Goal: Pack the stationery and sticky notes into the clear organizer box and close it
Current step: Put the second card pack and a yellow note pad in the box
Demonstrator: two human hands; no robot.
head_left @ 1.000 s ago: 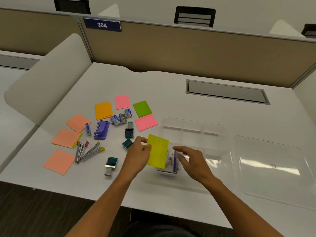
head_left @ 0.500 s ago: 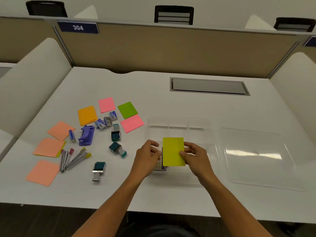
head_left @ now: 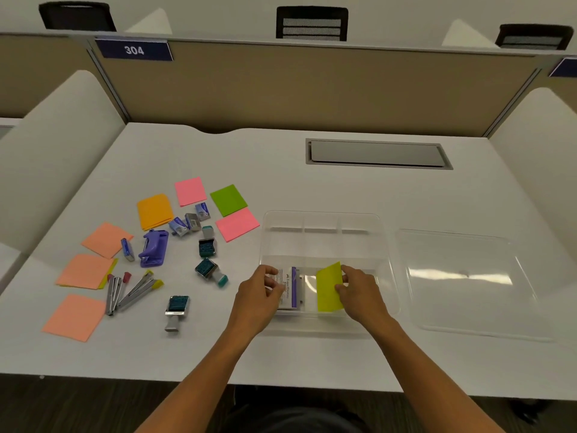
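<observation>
The clear organizer box (head_left: 387,245) sits open on the desk, its near compartment under both hands. My right hand (head_left: 362,289) pinches a yellow-green sticky note pad (head_left: 327,287), tilted, inside that compartment. My left hand (head_left: 262,295) grips a white and purple packet (head_left: 290,287) standing at the compartment's left end. The clear lid (head_left: 468,282) lies flat to the right of the box. Left of the box lie sticky pads in pink (head_left: 189,191), green (head_left: 228,200), orange (head_left: 154,210) and peach (head_left: 75,317), plus stamps (head_left: 176,310), staplers (head_left: 137,292) and a purple hole punch (head_left: 153,248).
Small blue staple boxes (head_left: 190,220) lie among the pads. A grey cable hatch (head_left: 377,154) is set into the desk behind the box. Padded partitions close off the desk's left, right and back. The desk's front edge runs just below my forearms.
The yellow-green pad has gone from my left hand to my right and moved rightward into the box's near compartment. My left hand now holds the white and purple packet.
</observation>
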